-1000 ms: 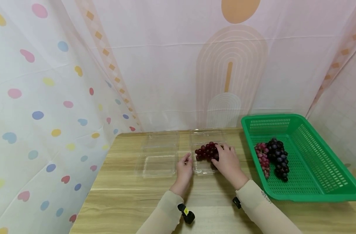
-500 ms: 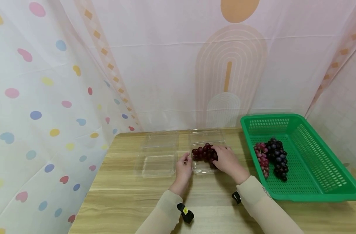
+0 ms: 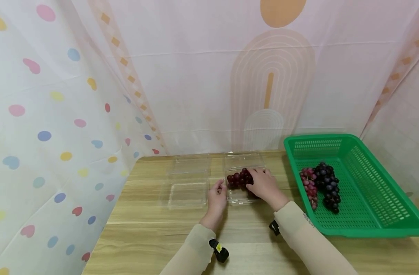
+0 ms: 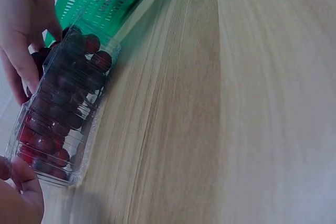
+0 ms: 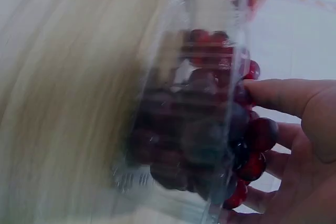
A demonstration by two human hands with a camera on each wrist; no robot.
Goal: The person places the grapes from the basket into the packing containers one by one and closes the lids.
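Note:
A bunch of dark red grapes (image 3: 237, 179) lies in the lower half of an open clear plastic clamshell box (image 3: 236, 199). My right hand (image 3: 265, 186) grips the bunch from above at its right end, its fingers curved over the fruit and covering part of it. In the right wrist view, thumb and fingers sit on the topmost grapes (image 5: 252, 163), which stick up past the box rim. My left hand (image 3: 216, 199) holds the left edge of this box; the left wrist view has its thumb and finger pinching the corner of the clear wall (image 4: 44, 174).
Another clear clamshell box (image 3: 187, 205) lies open on the wooden table (image 3: 144, 236) to the left. On the right stands a green basket (image 3: 367, 232) with a black bunch of grapes (image 3: 329, 187) and a pinkish-red bunch (image 3: 309, 187). A patterned curtain (image 3: 195, 95) hangs behind.
My right hand has shifted slightly left over the grapes, and the bunch sits a little further left in the box. The left hand stays at the box edge.

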